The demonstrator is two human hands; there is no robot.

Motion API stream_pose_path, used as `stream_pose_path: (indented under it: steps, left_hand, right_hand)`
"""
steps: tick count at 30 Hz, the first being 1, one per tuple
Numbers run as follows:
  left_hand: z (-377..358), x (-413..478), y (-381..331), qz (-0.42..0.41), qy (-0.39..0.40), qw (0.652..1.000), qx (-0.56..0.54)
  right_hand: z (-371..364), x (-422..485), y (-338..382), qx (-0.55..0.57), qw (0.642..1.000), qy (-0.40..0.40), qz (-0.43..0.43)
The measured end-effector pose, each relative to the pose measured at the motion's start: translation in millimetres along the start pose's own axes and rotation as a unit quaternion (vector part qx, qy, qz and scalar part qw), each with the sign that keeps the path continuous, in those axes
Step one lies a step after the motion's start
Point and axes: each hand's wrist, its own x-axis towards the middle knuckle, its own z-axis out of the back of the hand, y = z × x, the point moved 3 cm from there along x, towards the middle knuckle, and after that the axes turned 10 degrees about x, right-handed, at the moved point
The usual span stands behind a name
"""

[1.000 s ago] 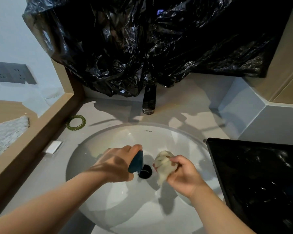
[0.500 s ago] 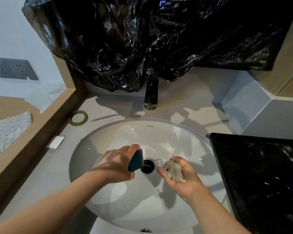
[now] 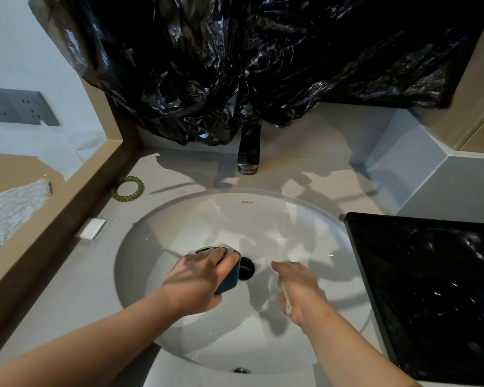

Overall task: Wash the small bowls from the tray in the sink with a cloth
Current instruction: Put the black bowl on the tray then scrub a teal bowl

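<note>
My left hand (image 3: pixel 199 277) grips a small teal bowl (image 3: pixel 229 280) by its rim, low inside the white sink (image 3: pixel 235 219), just left of the black drain (image 3: pixel 246 268). The bowl is tilted, its light inner rim showing above my fingers. My right hand (image 3: pixel 299 289) holds a pale crumpled cloth (image 3: pixel 287 301) right of the drain; only a strip of the cloth shows along the palm. The two hands are apart, with the drain between them. A black tray (image 3: pixel 430 289) lies on the counter right of the sink; its contents are too dark to make out.
A dark tap (image 3: pixel 248 155) stands behind the sink under a hanging black plastic sheet (image 3: pixel 249 65). A green coil hair tie (image 3: pixel 127 188) and a small white block (image 3: pixel 91 229) lie on the counter at the left. A wooden ledge runs along the left.
My left hand lowered the bowl deeper into the sink and tilted it. My right hand dropped and turned, so most of the cloth is now hidden behind it.
</note>
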Motion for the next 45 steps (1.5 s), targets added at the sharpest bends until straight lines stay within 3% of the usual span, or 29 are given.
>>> stream_pose_path:
  steps: [4, 11, 14, 17, 19, 21, 22, 25, 27, 28, 31, 32, 35, 37, 40, 41, 43, 45]
  left_hand:
    - [-3.6, -1.7, 0.5, 0.008, -0.01, 1.0, -0.003]
    - [-1.9, -4.6, 3.0, 0.035, 0.007, 0.999, -0.029]
    - [3.3, -4.4, 11.3, 0.151, 0.052, 0.981, -0.113]
    - [-3.6, -7.4, 29.3, 0.322, 0.064, 0.898, -0.293]
    - [-7.7, -10.5, 38.9, 0.419, 0.028, 0.781, -0.462]
    - [-10.1, -11.4, 40.4, 0.451, 0.009, 0.665, -0.595]
    - [-10.0, -10.9, 39.8, 0.457, 0.012, 0.625, -0.633]
    - [-4.6, -6.7, 31.5, 0.454, 0.013, 0.568, -0.687]
    - [4.0, -0.8, 27.2, 0.433, -0.009, 0.61, -0.664]
    - [12.2, 2.1, 24.3, 0.402, -0.019, 0.657, -0.637]
    - [41.3, 11.2, 17.2, 0.269, -0.021, 0.855, -0.443]
    - [50.2, 14.9, 15.3, 0.228, -0.024, 0.896, -0.38]
    - [78.4, 22.7, 10.7, 0.155, -0.068, 0.959, -0.226]
    - [90.5, 26.1, 12.5, 0.081, -0.159, 0.98, -0.089]
    - [92.3, 27.1, 14.5, 0.015, -0.192, 0.981, -0.004]
    - [92.5, 28.4, 14.4, 0.021, -0.186, 0.982, -0.021]
    - [98.4, 30.2, 13.4, 0.11, -0.184, 0.962, -0.166]
    - [97.5, 32.7, 8.4, 0.216, -0.186, 0.889, -0.359]
  right_hand:
    - [5.6, -1.4, 1.2, 0.0, 0.999, -0.041, 0.0]
    - [5.3, -1.2, 3.5, -0.018, 0.999, -0.031, 0.028]
    - [3.5, -4.3, 4.5, -0.056, 0.997, 0.006, 0.044]
    - [-0.4, -10.2, 3.8, -0.129, 0.988, 0.044, 0.073]
    - [-1.1, -8.5, 1.9, -0.17, 0.979, 0.052, 0.099]
    - [-1.8, -7.3, -0.6, -0.189, 0.974, 0.057, 0.11]
    - [-3.0, -7.9, -1.1, -0.183, 0.975, 0.067, 0.11]
    - [-10.5, -13.4, 0.0, -0.143, 0.978, 0.123, 0.093]
    - [-17.3, -17.4, 7.5, -0.135, 0.975, 0.151, 0.095]
    - [-20.3, -18.9, 13.2, -0.141, 0.972, 0.154, 0.108]
    - [-28.0, -22.1, 36.5, -0.152, 0.96, 0.144, 0.186]
    - [-30.0, -23.4, 44.5, -0.165, 0.952, 0.128, 0.222]
    - [-31.8, -27.2, 61.4, -0.268, 0.898, 0.047, 0.347]
    - [-31.4, -31.5, 65.6, -0.3, 0.871, 0.012, 0.388]
    - [-29.3, -38.3, 67.5, -0.292, 0.862, -0.013, 0.414]
    - [-29.0, -39.9, 68.5, -0.288, 0.859, -0.021, 0.422]
    - [-28.2, -41.4, 72.6, -0.253, 0.863, -0.029, 0.438]
    - [-25.7, -41.2, 78.8, -0.196, 0.877, -0.022, 0.439]
